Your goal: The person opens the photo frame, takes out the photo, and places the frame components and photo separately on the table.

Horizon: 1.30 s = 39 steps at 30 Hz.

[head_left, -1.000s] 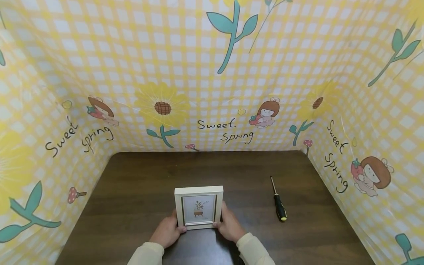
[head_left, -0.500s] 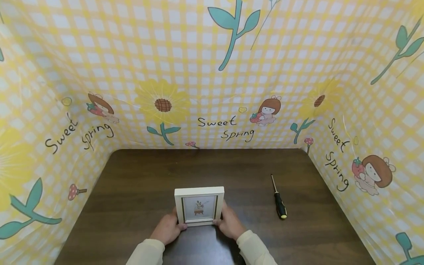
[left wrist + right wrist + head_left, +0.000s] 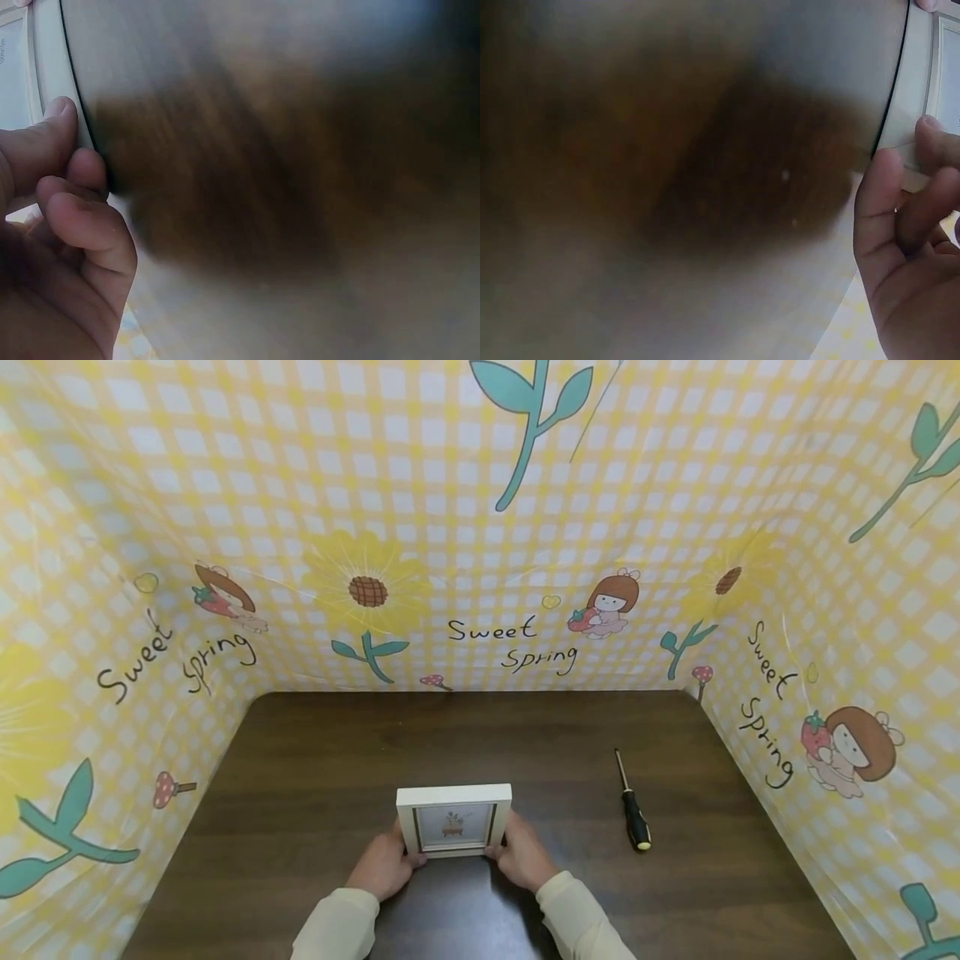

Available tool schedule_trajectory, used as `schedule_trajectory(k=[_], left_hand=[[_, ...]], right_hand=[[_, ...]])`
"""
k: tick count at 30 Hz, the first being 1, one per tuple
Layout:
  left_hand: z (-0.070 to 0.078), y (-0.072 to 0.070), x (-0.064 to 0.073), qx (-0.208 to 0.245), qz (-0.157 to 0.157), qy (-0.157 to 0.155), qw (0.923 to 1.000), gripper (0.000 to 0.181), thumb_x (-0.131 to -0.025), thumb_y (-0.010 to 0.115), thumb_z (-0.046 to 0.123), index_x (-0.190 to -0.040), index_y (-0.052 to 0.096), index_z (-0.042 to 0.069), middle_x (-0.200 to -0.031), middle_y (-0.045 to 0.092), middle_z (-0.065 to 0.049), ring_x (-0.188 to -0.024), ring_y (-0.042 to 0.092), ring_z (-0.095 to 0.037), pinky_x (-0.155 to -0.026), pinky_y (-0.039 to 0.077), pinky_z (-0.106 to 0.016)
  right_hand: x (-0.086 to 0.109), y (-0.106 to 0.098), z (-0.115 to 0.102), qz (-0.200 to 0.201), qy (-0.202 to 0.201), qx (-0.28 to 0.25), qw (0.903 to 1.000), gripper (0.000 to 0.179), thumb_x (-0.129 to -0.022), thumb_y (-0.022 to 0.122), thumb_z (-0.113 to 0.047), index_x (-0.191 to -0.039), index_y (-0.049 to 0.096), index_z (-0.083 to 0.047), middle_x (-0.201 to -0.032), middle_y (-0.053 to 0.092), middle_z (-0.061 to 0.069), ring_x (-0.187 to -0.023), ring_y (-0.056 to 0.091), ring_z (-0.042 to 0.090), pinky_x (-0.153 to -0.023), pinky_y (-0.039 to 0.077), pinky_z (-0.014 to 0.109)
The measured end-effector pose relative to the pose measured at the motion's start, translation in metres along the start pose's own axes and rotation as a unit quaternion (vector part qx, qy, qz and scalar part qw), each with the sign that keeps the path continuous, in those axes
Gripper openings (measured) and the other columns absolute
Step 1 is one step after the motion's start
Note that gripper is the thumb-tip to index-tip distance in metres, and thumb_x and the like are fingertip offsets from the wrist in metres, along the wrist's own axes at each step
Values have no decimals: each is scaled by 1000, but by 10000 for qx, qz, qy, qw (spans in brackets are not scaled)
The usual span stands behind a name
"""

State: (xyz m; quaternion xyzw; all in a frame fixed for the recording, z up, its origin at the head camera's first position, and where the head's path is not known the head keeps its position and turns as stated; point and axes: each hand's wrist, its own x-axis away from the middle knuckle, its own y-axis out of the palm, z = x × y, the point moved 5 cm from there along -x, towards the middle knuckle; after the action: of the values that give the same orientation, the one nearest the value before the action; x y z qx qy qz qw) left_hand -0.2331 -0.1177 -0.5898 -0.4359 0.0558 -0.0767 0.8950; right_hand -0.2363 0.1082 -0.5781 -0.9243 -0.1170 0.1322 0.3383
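Note:
A small white picture frame, holding a print of a potted plant, is gripped at both sides near the front middle of the table. My left hand pinches its lower left corner, thumb on the front face. At the lower right corner, my right hand grips in the same way. The wrist views show the left thumb and right thumb on the white border, fingers curled by the edge. The back of the frame is hidden in the head view.
A screwdriver with a black and yellow handle lies to the right, its tip pointing to the far side. Yellow checked cloth with printed flowers walls in the dark wooden table at the back and sides.
The picture frame has tilted, so its face looks shorter and its lower edge sits higher in view. Both hands keep their hold. The whole scene has shifted slightly upward in the head view.

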Motion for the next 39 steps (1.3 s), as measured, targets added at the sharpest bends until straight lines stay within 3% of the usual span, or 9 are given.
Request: schedule_trajectory(k=[7,18,27,33,39], left_hand=[[2,-1,-5,-16,139,118,9998,39,-79,83,10,-103,54,1,-84,71,-16,-83,70,-39,-76,53,-54],[-1,2,-7,211,26,-346,9992,42,-82,82,9,-113,56,3,-101,73,-19,-96,69,-41,-85,51,-57],[-1,1,-10,333,-25,-497,9982,37,-83,80,8,-111,57,5,-101,73,-16,-96,68,-41,-84,50,-58],[1,2,-13,302,37,-602,9977,46,-84,79,10,-122,55,4,-103,73,-16,-97,68,-42,-84,50,-59],[3,2,-15,515,148,-788,9955,40,-87,76,9,-121,54,5,-85,67,-5,-79,65,-26,-73,51,-49]], right_hand=[[-4,-2,2,101,20,127,9999,39,-82,79,5,-114,61,-7,-107,67,8,-97,64,23,-85,53,41],[-2,-2,4,-56,-86,293,9995,40,-82,80,2,-117,65,-8,-111,69,8,-103,65,25,-89,52,43],[7,-2,1,-270,-72,391,9988,42,-83,81,-3,-122,66,-9,-117,69,8,-106,65,25,-91,51,43],[17,2,-5,-406,-82,476,9980,43,-84,81,-8,-124,66,-8,-114,70,8,-102,66,22,-88,53,39],[27,10,-12,-567,-53,461,9973,40,-81,84,-16,-116,69,-4,-101,73,8,-89,67,16,-77,54,33]])
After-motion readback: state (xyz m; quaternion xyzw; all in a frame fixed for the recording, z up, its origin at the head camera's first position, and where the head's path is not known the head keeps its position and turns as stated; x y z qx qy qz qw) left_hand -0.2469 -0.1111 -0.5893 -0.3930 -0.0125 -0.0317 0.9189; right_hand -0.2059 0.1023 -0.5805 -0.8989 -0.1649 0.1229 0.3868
